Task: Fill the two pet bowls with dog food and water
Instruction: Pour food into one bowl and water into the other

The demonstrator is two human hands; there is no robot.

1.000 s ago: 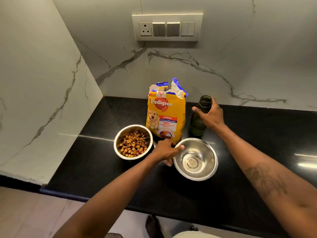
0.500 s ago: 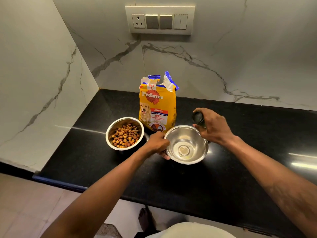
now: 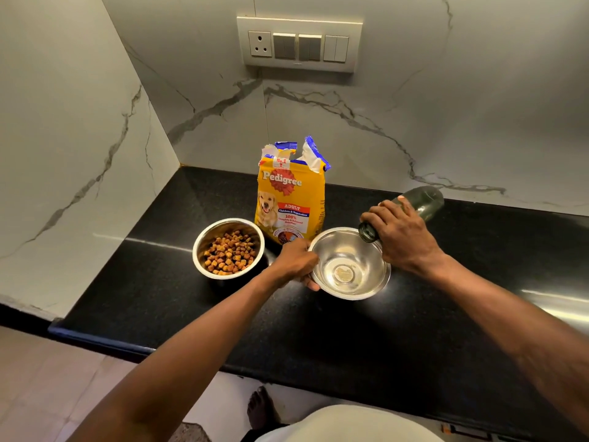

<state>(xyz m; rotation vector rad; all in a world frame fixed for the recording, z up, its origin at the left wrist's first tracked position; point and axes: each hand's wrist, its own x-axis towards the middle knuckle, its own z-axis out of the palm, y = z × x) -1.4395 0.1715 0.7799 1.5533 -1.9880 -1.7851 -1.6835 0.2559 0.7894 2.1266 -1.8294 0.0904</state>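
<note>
From the head view, the black worktop (image 3: 159,295) carries two steel bowls, one yellow dog food bag (image 3: 289,199) and one dark green bottle (image 3: 420,204). The bag stands upright with its top torn open; the kibble bowl (image 3: 228,248) sits just in front of the bag and to its left, holding brown pellets, and the second bowl (image 3: 350,264) sits just in front of the bag and to its right, with little visible inside. The left hand (image 3: 294,261) is closed around the second bowl's rim on the side nearer the kibble bowl. The right hand (image 3: 403,236) is wrapped around the bottle, which is tilted, mouth down over that bowl's far rim. No stream of water is discernible.
</note>
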